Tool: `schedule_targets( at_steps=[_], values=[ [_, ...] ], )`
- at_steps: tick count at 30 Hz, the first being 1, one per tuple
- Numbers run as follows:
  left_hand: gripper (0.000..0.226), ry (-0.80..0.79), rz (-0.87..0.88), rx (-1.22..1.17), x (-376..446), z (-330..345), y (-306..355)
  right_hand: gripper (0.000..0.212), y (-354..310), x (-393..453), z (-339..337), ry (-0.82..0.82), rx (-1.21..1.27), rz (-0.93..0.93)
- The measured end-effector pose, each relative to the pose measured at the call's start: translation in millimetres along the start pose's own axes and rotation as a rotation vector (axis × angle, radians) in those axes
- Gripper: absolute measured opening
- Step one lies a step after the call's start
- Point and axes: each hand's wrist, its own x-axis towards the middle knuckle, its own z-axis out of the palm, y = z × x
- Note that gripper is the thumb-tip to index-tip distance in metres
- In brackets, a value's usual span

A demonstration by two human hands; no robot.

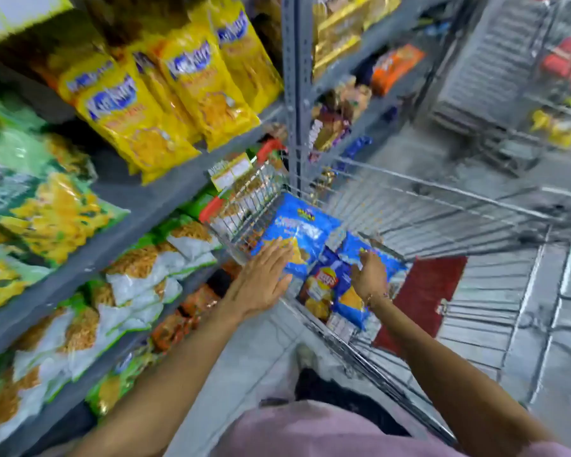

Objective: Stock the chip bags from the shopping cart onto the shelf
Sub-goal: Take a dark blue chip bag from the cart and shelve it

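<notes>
Both hands reach into the cart (442,206). Left hand (261,278) lies flat, fingers spread, on a blue bag (297,229). Right hand (370,275) pinches another bag (373,252).

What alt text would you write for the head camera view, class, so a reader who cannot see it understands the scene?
Both hands reach into a wire shopping cart of blue chip bags: the left hand lies open on a large blue bag, the right hand curls at another blue bag. Grey shelves on the left hold yellow snack bags and green snack bags.
</notes>
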Motion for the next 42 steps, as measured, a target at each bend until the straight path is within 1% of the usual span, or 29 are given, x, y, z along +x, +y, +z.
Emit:
schedule_targets(
  at_steps=[1,3,4,5,7,10,11,12,13,14,15,16,17,18,19,20,21,24,26,30,32,34,36,37,38,39,40,41,42],
  values=[
    [0.047,-0.043,0.012,0.013,-0.2,11.6,-3.8,0.023,14.0,5.4,6.4,-0.021,0.012,0.136],
    [0.044,-0.09,0.032,0.005,-4.4,26.2,-10.8,0.023,36.2,6.2,17.1,-0.137,-0.024,0.306],
    [0.045,-0.084,0.025,0.005,-8.5,31.2,-14.0,0.016,46.8,3.0,23.2,-0.221,0.004,0.387],
    [0.049,-0.07,0.038,0.002,-9.5,36.6,-16.7,0.004,56.0,0.6,30.2,-0.291,0.048,0.422],
    [0.057,-0.082,0.059,0.005,-8.1,40.2,-19.5,0.03,68.1,-0.6,43.8,-0.342,0.154,0.504],
    [0.058,-0.054,0.068,0.008,-7.3,47.1,-24.8,0.043,65.5,0.2,60.8,-0.336,0.265,0.513],
    [0.058,-0.029,0.059,-0.001,-8.7,50.4,-24.6,0.049,68.5,1.8,68.8,-0.338,0.305,0.459],
    [0.058,-0.005,0.038,-0.026,-9.9,52.6,-23.5,0.051,65.9,2.6,73.5,-0.313,0.35,0.396],
    [0.058,0.025,0.018,-0.045,-10.8,55.8,-22.7,0.047,70.6,5.2,79.6,-0.304,0.426,0.378],
    [0.058,0.048,0.001,-0.063,-11.5,58.1,-22.0,0.037,68.6,4.8,82.6,-0.339,0.465,0.398],
    [0.059,0.066,-0.008,-0.079,-11.9,59.7,-21.2,0.047,68.8,5.7,84.7,-0.382,0.488,0.444],
    [0.06,0.069,-0.014,-0.096,-11.8,59.4,-20.2,0.074,65.8,7.5,83.8,-0.428,0.474,0.475],
    [0.061,0.076,-0.019,-0.097,-10.6,59.6,-20.0,0.085,64.7,10.0,84.4,-0.433,0.494,0.493],
    [0.061,0.078,-0.024,-0.091,-9.4,59.1,-20.4,0.079,63.2,14.0,88.8,-0.39,0.495,0.489],
    [0.06,0.079,-0.023,-0.081,-9.4,59.3,-20.6,0.067,64.8,17.5,94.4,-0.309,0.478,0.477],
    [0.058,0.079,-0.025,-0.071,-10.0,59.3,-19.9,0.059,61.2,18.8,95.9,-0.249,0.46,0.495],
    [0.058,0.089,-0.024,-0.062,-11.0,59.7,-18.9,0.055,61.4,20.2,98.9,-0.226,0.444,0.495],
    [0.064,0.101,-0.043,-0.054,-10.9,58.1,-16.3,0.051,63.8,24.3,102.0,-0.241,0.458,0.558],
    [0.066,0.106,-0.043,-0.046,-10.9,58.2,-15.8,0.049,67.8,25.2,102.7,-0.237,0.471,0.562],
    [0.065,0.069,-0.03,-0.025,-10.7,55.5,-16.9,0.044,66.2,21.7,95.0,-0.213,0.462,0.489],
    [0.063,0.038,-0.019,-0.022,-11.2,52.9,-17.7,0.041,61.3,19.8,84.5,-0.223,0.453,0.411],
    [0.06,-0.007,-0.009,-0.027,-11.3,49.0,-18.9,0.033,52.8,18.9,68.6,-0.234,0.465,0.325],
    [0.057,-0.03,-0.031,-0.063,-10.9,42.6,-22.3,0.031,39.3,19.3,48.5,-0.239,0.506,0.249],
    [0.055,-0.017,-0.062,-0.087,-9.2,36.9,-25.5,0.029,28.4,19.9,37.1,-0.237,0.522,0.206],
    [0.052,0.017,-0.1,-0.113,-5.8,29.5,-29.7,0.023,15.9,20.3,25.2,-0.244,0.55,0.162],
    [0.049,0.073,-0.139,-0.132,-1.1,20.1,-34.7,0.009,2.4,20.3,13.1,-0.252,0.586,0.107],
    [0.046,0.144,-0.174,-0.137,4.0,7.6,-40.0,0.014,-13.0,21.8,1.4,-0.264,0.615,0.048],
    [0.045,0.218,-0.2,-0.13,9.0,-8.4,-45.4,0.027,-31.3,22.5,-10.3,-0.262,0.639,-0.016],
    [0.044,0.291,-0.214,-0.114,13.2,-26.4,-50.5,0.028,-50.7,22.2,-20.8,-0.265,0.673,-0.054]
  ],
)
